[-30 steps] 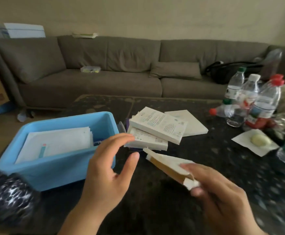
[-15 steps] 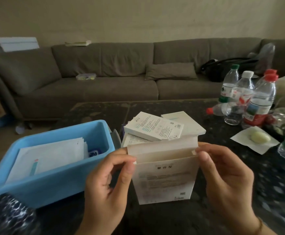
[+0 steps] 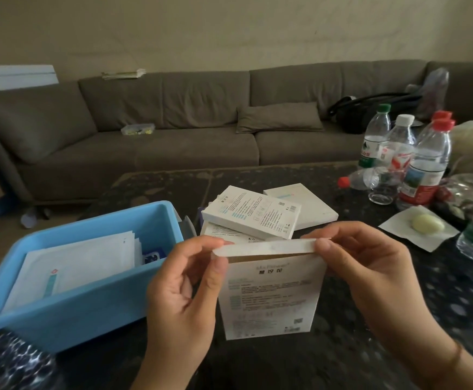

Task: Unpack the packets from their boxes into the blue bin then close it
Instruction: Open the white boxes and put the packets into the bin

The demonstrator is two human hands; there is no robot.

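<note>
Holding the white box (image 3: 269,288) upright between us and the stack of boxes (image 3: 253,218), we pinch its top flap at both ends: left hand (image 3: 184,288) on the left corner, right hand (image 3: 370,274) on the right. Its long axis stands vertical, mouth up. The blue bin (image 3: 94,311), packets (image 3: 75,266) already inside, sits just left, nearer our left hand

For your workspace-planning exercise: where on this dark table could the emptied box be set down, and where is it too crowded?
Free: the dark tabletop between the held box and the napkin, and the strip nearest the camera below both hands. Crowded: the water bottles at far right, the stacked boxes at centre, and the blue bin filling the left.
</note>
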